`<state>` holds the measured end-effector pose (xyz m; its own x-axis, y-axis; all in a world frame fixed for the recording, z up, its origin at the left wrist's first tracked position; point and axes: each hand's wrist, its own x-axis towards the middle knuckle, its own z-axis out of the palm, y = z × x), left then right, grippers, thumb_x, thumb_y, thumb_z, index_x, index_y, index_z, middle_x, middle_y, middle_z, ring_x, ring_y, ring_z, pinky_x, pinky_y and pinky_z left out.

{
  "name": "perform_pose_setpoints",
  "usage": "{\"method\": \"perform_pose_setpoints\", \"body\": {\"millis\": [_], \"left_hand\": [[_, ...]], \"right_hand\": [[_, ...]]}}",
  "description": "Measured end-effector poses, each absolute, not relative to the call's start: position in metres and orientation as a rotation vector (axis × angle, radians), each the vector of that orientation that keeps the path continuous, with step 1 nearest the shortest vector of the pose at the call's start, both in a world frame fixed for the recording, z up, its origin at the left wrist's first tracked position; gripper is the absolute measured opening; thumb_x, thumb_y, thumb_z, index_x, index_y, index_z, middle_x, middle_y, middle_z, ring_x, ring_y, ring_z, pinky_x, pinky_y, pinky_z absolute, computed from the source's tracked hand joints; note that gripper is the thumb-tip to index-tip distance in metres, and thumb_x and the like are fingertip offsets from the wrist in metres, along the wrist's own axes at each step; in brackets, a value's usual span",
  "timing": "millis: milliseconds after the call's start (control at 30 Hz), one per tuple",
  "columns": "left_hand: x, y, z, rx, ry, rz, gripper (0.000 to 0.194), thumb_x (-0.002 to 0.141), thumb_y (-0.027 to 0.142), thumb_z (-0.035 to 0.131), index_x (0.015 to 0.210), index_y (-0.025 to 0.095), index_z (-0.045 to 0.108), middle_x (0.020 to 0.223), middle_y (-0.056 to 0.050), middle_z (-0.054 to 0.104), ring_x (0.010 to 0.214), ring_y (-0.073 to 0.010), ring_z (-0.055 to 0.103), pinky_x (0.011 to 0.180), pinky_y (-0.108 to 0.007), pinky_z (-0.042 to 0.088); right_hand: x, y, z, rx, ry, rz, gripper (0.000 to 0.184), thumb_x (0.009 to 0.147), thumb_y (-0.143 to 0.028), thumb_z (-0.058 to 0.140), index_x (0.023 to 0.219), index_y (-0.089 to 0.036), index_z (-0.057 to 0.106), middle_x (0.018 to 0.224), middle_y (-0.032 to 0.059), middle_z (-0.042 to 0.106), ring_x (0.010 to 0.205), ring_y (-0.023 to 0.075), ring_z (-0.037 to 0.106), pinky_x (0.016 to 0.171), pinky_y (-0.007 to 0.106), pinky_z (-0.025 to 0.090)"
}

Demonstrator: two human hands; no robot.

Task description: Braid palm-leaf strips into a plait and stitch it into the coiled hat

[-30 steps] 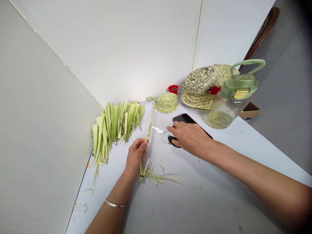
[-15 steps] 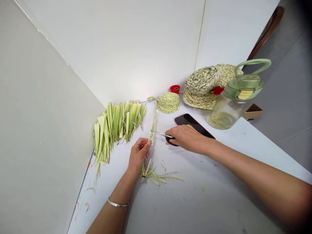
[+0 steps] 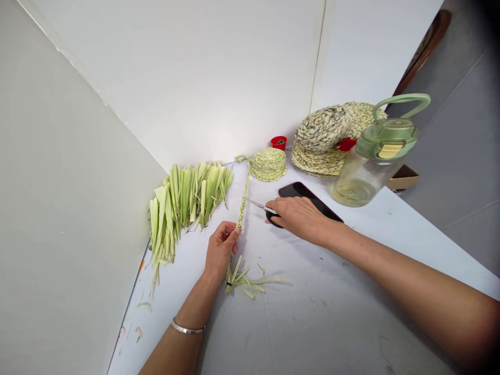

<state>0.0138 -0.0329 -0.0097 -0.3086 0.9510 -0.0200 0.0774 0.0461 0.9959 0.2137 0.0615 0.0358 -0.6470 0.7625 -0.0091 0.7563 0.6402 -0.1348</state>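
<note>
My left hand [image 3: 223,247] pinches a pale green braided cord [image 3: 244,200] between thumb and fingers. From there the braid runs up the table to a coiled braid roll [image 3: 269,164]. Below the hand, its loose strands fan out from a dark tie [image 3: 228,284]. My right hand [image 3: 295,214] is closed on black-handled scissors [image 3: 255,203]. Their blades point left, with the tips at the braid a little above my left hand; whether they touch it I cannot tell.
Husk strips [image 3: 187,195] lie in a pile at the left. A dark phone [image 3: 308,197] rests beyond my right hand. Behind stand a red cup [image 3: 278,143], woven coils [image 3: 324,135] and a green-lidded bottle [image 3: 363,172]. White panels [image 3: 219,78] border the table.
The scissors' tips have shifted slightly up and right along the braid, and the blades look closer together. My left hand keeps its pinch on the braid.
</note>
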Motion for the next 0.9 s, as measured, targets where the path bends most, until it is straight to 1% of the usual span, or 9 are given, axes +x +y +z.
{"method": "perform_pose_setpoints", "body": {"millis": [100, 200, 367, 500, 567, 633, 733, 833, 900], "left_hand": [[0.013, -0.033, -0.011, 1.076, 1.503, 1.373, 0.029, 0.078, 0.045, 0.074, 0.082, 0.019, 0.063, 0.056, 0.008, 0.045, 0.047, -0.0072, 0.038, 0.050, -0.020, 0.030], [0.012, -0.032, -0.011, 1.075, 1.488, 1.374, 0.029, 0.078, 0.045, 0.074, 0.082, 0.019, 0.062, 0.057, 0.008, 0.045, 0.048, -0.0070, 0.037, 0.050, -0.020, 0.030], [0.012, -0.032, -0.011, 1.056, 1.471, 1.379, 0.028, 0.078, 0.043, 0.075, 0.080, 0.018, 0.063, 0.057, 0.008, 0.046, 0.048, -0.0067, 0.037, 0.050, -0.019, 0.030], [0.010, -0.033, -0.009, 0.976, 1.448, 1.378, 0.024, 0.077, 0.038, 0.077, 0.079, 0.018, 0.064, 0.056, 0.008, 0.049, 0.049, -0.0065, 0.042, 0.052, -0.018, 0.034], [0.008, -0.032, -0.006, 0.905, 1.416, 1.362, 0.020, 0.077, 0.032, 0.077, 0.078, 0.017, 0.064, 0.061, 0.005, 0.058, 0.056, -0.0078, 0.053, 0.059, -0.018, 0.043], [0.005, -0.028, 0.000, 0.826, 1.358, 1.340, 0.018, 0.076, 0.026, 0.077, 0.076, 0.016, 0.062, 0.080, -0.001, 0.070, 0.072, -0.0106, 0.065, 0.071, -0.020, 0.051], [0.002, -0.014, 0.011, 0.730, 1.242, 1.264, 0.014, 0.080, 0.024, 0.073, 0.084, 0.015, 0.064, 0.108, -0.011, 0.074, 0.086, -0.0159, 0.072, 0.081, -0.026, 0.057], [0.001, 0.005, 0.016, 0.666, 1.143, 1.158, 0.019, 0.090, 0.028, 0.063, 0.096, 0.010, 0.066, 0.110, -0.019, 0.073, 0.086, -0.0212, 0.075, 0.079, -0.031, 0.061], [0.002, 0.019, 0.015, 0.647, 1.103, 1.150, 0.018, 0.092, 0.024, 0.060, 0.098, 0.008, 0.066, 0.107, -0.019, 0.075, 0.087, -0.0210, 0.075, 0.081, -0.030, 0.061]], "right_hand": [[0.213, 0.065, 0.036, -1.318, -2.779, 0.177, 0.031, 0.093, -0.038, 0.057, 0.116, -0.017, 0.063, 0.110, 0.0125, 0.065, 0.097, 0.0272, 0.064, 0.067, 0.030, 0.036], [0.209, 0.070, 0.036, -1.295, -2.786, 0.186, 0.038, 0.090, -0.044, 0.061, 0.114, -0.016, 0.064, 0.111, 0.0142, 0.064, 0.100, 0.0294, 0.064, 0.065, 0.029, 0.035], [0.203, 0.076, 0.036, -1.193, -2.840, 0.249, 0.016, 0.093, -0.027, 0.056, 0.099, -0.019, 0.068, 0.095, 0.0088, 0.071, 0.091, 0.0239, 0.067, 0.065, 0.029, 0.033], [0.204, 0.078, 0.036, -1.220, -2.796, 0.277, 0.019, 0.096, -0.030, 0.052, 0.095, -0.019, 0.067, 0.091, 0.0090, 0.072, 0.088, 0.0227, 0.067, 0.063, 0.029, 0.032], [0.206, 0.079, 0.035, -1.263, -2.749, 0.281, 0.024, 0.098, -0.036, 0.050, 0.095, -0.019, 0.067, 0.092, 0.0095, 0.072, 0.087, 0.0231, 0.067, 0.061, 0.029, 0.031], [0.207, 0.079, 0.034, -1.290, -2.706, 0.284, 0.027, 0.097, -0.041, 0.050, 0.096, -0.020, 0.067, 0.093, 0.0093, 0.073, 0.087, 0.0232, 0.067, 0.061, 0.028, 0.030], [0.206, 0.078, 0.034, -1.305, -2.650, 0.281, 0.027, 0.097, -0.042, 0.051, 0.101, -0.021, 0.067, 0.097, 0.0082, 0.074, 0.089, 0.0233, 0.067, 0.062, 0.028, 0.030], [0.204, 0.077, 0.033, -1.312, -2.601, 0.267, 0.023, 0.097, -0.036, 0.051, 0.109, -0.023, 0.065, 0.101, 0.0068, 0.073, 0.093, 0.0236, 0.067, 0.062, 0.028, 0.031], [0.204, 0.076, 0.031, -1.315, -2.575, 0.254, 0.025, 0.097, -0.033, 0.050, 0.116, -0.023, 0.062, 0.104, 0.0062, 0.072, 0.095, 0.0235, 0.066, 0.063, 0.028, 0.032]]}}
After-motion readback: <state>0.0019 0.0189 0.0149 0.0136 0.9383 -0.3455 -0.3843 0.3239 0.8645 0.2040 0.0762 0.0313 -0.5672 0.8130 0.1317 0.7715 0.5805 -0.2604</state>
